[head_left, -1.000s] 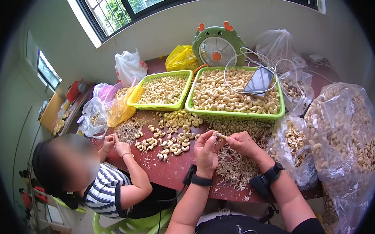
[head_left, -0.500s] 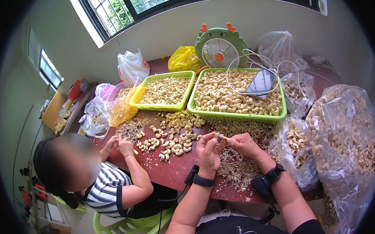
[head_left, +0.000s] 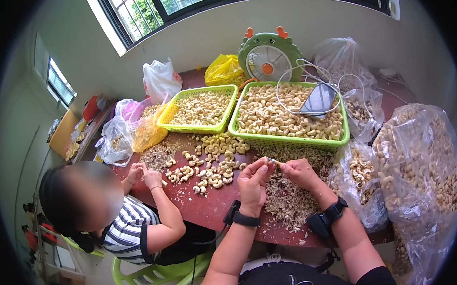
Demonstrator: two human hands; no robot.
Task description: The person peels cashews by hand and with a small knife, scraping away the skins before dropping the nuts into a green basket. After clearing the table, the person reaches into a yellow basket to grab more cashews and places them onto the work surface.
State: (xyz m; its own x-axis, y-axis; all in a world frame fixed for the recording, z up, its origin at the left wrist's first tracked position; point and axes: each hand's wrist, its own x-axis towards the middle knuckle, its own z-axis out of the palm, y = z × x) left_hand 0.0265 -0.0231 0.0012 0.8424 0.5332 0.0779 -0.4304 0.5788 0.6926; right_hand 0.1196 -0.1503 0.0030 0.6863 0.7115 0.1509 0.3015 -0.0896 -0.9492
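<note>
My left hand (head_left: 253,187) is closed in a pinch at its fingertips, most likely on a cashew, which the fingers largely hide. Close on its right, my right hand (head_left: 301,174) grips what looks like a small knife (head_left: 277,163), with a tan handle and a thin grey tip that meets the left fingertips. Beneath both hands spreads a heap of brown skin flakes (head_left: 292,201). Loose cashews (head_left: 220,165) lie on the dark red table (head_left: 205,210) to the left of my left hand.
Behind are two green baskets (head_left: 290,141) (head_left: 193,129) of cashews, a phone (head_left: 318,100) with a white cable, and a green fan (head_left: 269,57). Large clear bags of nuts (head_left: 416,161) crowd the right side. At left, a seated co-worker (head_left: 133,225) pinches something small beside another flake pile (head_left: 159,155).
My fingertips have shifted slightly, and the knife's grey tip now shows more clearly above the left fingers. The co-worker's hands have barely moved.
</note>
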